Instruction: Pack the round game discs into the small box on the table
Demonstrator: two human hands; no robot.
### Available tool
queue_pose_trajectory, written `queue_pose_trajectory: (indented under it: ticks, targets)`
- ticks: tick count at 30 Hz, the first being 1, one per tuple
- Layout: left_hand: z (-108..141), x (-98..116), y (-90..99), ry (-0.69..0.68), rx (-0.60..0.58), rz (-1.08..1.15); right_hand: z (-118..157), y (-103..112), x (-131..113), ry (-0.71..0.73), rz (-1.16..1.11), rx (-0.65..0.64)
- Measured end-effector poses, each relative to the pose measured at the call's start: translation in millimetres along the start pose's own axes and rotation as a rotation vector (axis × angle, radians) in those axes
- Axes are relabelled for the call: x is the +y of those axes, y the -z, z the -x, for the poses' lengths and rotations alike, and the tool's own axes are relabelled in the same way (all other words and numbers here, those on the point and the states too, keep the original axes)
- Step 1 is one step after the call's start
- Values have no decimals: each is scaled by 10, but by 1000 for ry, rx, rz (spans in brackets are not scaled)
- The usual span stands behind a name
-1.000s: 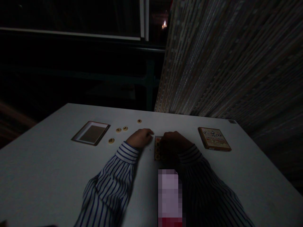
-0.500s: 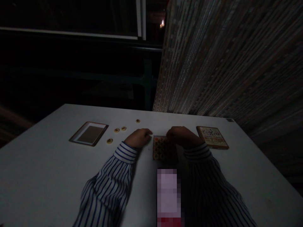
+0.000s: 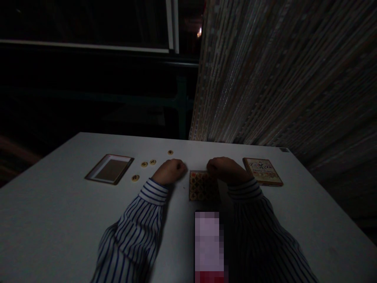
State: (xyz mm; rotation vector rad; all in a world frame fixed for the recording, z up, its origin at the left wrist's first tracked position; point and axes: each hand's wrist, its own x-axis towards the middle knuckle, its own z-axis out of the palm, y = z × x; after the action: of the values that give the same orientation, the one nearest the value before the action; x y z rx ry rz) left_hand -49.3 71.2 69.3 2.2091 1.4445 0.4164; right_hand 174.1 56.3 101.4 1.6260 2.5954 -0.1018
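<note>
A small box [image 3: 193, 199] filled with rows of round wooden pieces lies on the white table, partly under my right hand. My right hand [image 3: 225, 169] is curled over the box's upper right part, its fingers closed; what they hold, if anything, is hidden. To the left of the box, my left hand [image 3: 170, 171] rests closed beside it, and its fingertips are too dark to show whether a piece is between them. Loose round pieces lie left of my left hand: one piece [image 3: 135, 178] nearest me, two side by side [image 3: 144, 164], and one farther back [image 3: 170, 152].
An open shallow tray or lid [image 3: 101, 181] lies at the left. At the right is a flat box with a printed cover [image 3: 263, 171]. A phone-like object with a blurred screen [image 3: 207, 239] lies between my forearms. A string curtain [image 3: 235, 78] hangs behind the table [image 3: 73, 220].
The fingers of my left hand have curled in more, where before a fingertip stretched toward the box. My right hand stays over the box. The view has shifted slightly.
</note>
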Motion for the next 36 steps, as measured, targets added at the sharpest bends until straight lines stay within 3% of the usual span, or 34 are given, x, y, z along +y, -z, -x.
queue_pose_trajectory:
  ticks: [9,19,28,36]
  targets:
    - [2,-94,47,60,36,35,-15,31,-55,-7,11,47]
    - [13,-191,167,126,189,93,-69,99,-214,12,-69,162]
    - [-34,-317,180,118,326,128,-346,210,-203,20,-140,202]
    - [-58,-359,145,194,417,162,-558,140,-207,49,-191,306]
